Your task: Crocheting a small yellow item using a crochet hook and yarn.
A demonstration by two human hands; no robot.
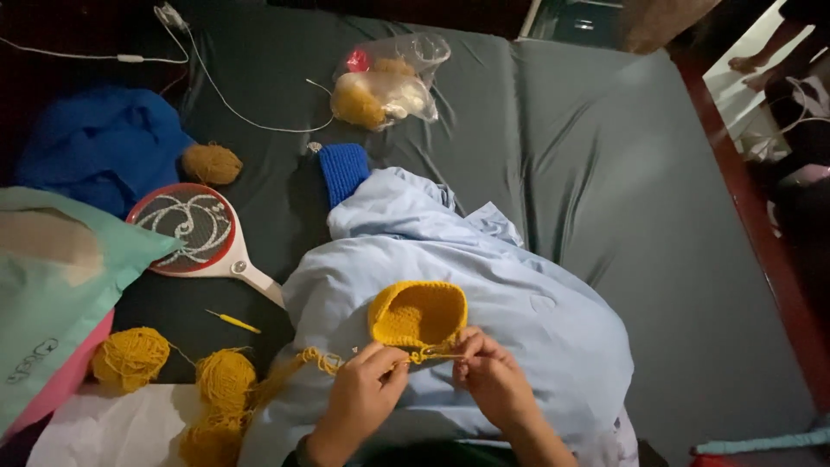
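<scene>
We see the left hand (361, 393) pinching the yellow yarn strand (316, 358) and the right hand (488, 374) closed on a thin hook (439, 354), both at the near edge of the yellow crocheted cup (418, 313). The cup rests on a pale blue cloth (519, 303), near centre. Left lie yarn balls (131, 356), a spare hook (232, 322) and a racket-shaped swatter (192, 229); far, a plastic bag (385, 82).

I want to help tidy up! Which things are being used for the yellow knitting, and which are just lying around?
In use: yellow cup-shaped piece, both hands, left and right, its yarn strand, yellow yarn balls.

Lying about: racket-shaped swatter, blue knit piece, plastic bag, white cable, spare yellow hook, teal pillow.
</scene>
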